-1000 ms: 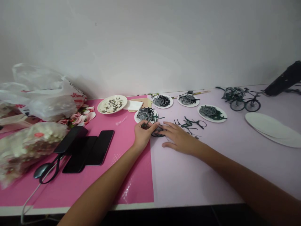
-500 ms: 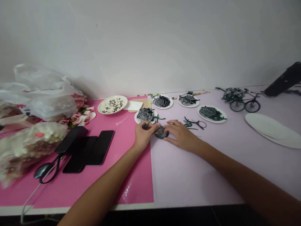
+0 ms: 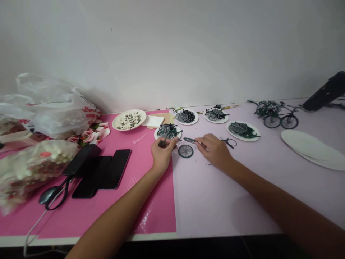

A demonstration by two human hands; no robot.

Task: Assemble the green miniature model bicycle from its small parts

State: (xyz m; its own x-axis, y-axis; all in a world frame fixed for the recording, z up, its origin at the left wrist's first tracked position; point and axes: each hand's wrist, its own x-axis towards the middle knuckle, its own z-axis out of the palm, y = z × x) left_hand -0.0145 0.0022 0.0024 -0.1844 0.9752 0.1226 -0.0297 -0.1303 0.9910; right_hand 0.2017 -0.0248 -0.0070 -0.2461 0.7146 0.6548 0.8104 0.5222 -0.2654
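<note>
The left hand (image 3: 161,153) is closed on a green frame (image 3: 165,142) just in front of the nearest plate (image 3: 157,134) of parts. The right hand (image 3: 214,151) pinches the edge of a raised wheel (image 3: 189,140) between its fingertips. Another wheel (image 3: 185,151) lies flat on the table (image 3: 215,205) between the hands, near the seam of the pink and pale coverings.
</note>
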